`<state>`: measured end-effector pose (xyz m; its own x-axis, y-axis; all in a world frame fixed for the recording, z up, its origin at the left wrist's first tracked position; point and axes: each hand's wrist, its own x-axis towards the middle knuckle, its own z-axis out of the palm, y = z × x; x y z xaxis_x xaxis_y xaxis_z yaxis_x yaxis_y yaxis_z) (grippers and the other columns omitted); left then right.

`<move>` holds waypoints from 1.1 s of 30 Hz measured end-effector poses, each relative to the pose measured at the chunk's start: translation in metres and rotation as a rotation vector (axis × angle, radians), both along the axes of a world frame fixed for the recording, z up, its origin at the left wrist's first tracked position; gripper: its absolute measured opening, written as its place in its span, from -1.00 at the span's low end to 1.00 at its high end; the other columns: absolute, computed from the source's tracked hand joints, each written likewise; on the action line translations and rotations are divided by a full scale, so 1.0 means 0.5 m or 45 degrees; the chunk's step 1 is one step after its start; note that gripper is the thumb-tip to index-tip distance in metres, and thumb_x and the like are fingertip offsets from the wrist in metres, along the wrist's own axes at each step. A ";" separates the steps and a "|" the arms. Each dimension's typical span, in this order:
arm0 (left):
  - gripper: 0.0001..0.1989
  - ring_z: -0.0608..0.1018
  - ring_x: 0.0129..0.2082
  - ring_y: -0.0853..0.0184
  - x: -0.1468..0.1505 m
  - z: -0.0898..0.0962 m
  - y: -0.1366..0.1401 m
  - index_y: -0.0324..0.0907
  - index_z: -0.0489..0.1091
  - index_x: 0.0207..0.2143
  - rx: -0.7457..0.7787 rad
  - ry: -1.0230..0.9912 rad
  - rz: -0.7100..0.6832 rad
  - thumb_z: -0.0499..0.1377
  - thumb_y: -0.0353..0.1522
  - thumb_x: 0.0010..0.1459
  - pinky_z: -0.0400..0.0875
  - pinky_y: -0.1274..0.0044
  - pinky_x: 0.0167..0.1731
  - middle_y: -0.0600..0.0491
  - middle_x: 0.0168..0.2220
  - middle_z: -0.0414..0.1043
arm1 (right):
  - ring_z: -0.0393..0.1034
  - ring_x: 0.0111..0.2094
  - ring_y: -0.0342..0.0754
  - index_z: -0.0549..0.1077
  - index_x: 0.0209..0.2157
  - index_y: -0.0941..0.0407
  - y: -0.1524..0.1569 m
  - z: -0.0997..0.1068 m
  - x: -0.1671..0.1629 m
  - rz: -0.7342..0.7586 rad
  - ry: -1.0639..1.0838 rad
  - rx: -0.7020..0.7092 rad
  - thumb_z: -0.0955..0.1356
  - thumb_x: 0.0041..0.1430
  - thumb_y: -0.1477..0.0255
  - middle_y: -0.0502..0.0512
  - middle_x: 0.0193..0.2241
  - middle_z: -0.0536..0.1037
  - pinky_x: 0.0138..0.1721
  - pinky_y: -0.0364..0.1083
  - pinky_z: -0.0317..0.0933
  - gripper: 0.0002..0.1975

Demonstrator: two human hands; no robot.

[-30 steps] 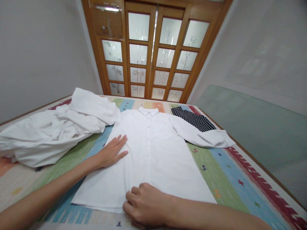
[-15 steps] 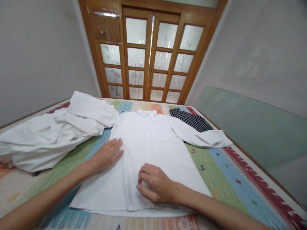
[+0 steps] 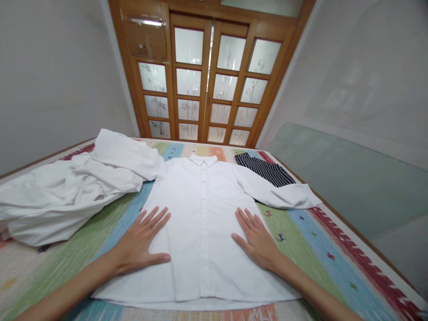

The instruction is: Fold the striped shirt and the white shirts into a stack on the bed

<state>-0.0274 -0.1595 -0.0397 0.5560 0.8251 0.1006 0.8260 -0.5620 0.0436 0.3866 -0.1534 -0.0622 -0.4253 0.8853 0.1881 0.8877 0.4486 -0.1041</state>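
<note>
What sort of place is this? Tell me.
Probably a room in a home: glazed wooden doors, a colourful patterned cover, and a white shirt spread out on it.

Left hand and right hand lie palm-down, fingers spread, arms extended forward.

Room to pass runs along the right edge of the counter, between the right forearm and the shirt's sleeve, which bars the way toward the striped cloth. Bunched white fabric crowds the left edge; a lane parts left grip and right grip.
</note>
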 end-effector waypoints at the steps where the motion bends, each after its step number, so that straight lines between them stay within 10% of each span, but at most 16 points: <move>1: 0.05 0.01 0.37 -0.05 -0.015 0.001 -0.006 -0.05 -0.26 0.39 -0.010 0.011 -0.008 0.00 0.26 0.02 -0.13 0.11 0.29 -0.04 0.39 -0.13 | -0.21 0.39 0.15 -0.20 0.40 0.05 -0.001 -0.004 0.008 -0.032 -0.003 0.017 0.10 0.35 0.03 0.15 0.38 -0.07 0.32 0.24 -0.19 -0.27; 18: 0.09 -0.06 0.34 -0.21 -0.213 0.093 -0.099 0.08 -0.13 0.34 -0.441 0.157 0.242 0.23 0.19 -0.16 -0.07 -0.01 0.24 -0.04 0.38 -0.19 | -0.14 0.37 0.21 0.03 0.35 0.19 -0.027 -0.043 0.087 -0.263 -0.002 0.169 0.12 0.32 0.04 0.26 0.34 0.09 0.28 0.27 -0.06 -0.27; 27: 0.05 0.10 0.34 -0.02 -0.083 0.236 -0.021 0.03 -0.08 0.37 -0.563 0.056 -0.060 0.20 0.19 -0.09 0.13 0.24 0.23 0.01 0.38 -0.10 | 0.34 0.09 0.19 0.48 -0.05 0.23 0.109 0.048 0.208 -0.431 0.048 0.398 0.21 0.22 0.28 0.36 0.01 0.50 0.16 0.15 0.14 -0.58; 33: -0.20 0.02 0.37 0.04 0.044 0.205 0.102 -0.11 0.12 0.31 -0.283 -0.064 -0.027 -0.01 0.14 0.17 0.00 0.20 0.27 -0.07 0.36 -0.01 | 0.44 -0.02 0.18 0.54 -0.18 0.21 0.215 0.102 0.309 -0.601 -0.093 0.200 0.21 0.15 0.42 0.35 -0.11 0.58 0.07 0.09 0.21 -0.66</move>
